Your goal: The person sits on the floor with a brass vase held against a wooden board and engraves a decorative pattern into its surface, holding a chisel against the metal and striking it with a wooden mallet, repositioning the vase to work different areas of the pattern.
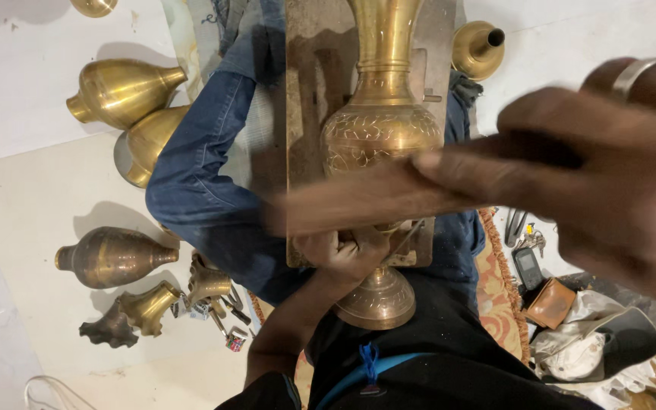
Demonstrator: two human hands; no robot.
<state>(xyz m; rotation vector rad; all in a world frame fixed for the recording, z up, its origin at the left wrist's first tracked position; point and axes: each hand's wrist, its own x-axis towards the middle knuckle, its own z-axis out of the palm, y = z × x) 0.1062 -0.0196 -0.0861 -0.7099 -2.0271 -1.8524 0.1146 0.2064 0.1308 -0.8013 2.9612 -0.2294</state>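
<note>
Left hand (347, 254) clenched on the engraved brass vase (381, 137) near its foot; right hand (616, 167), at three o'clock, blurred, grip unclear.

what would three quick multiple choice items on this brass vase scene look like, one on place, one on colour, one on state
1. Where does the engraved brass vase lie?
A. on a board across the person's lap
B. on a shelf
C. in a box

2. What colour are the trousers?
A. red
B. blue
C. white

3. What is the left hand doing?
A. resting open on the floor
B. closed around something at the vase's narrow stem
C. holding a phone

Answers:
1. A, the vase lies along the board that rests over the legs.
2. B, blue denim shows beside the board.
3. B, its fingers curl shut near the stem above the foot; the right hand is raised and blurred, grasping a long brown tool.
</note>
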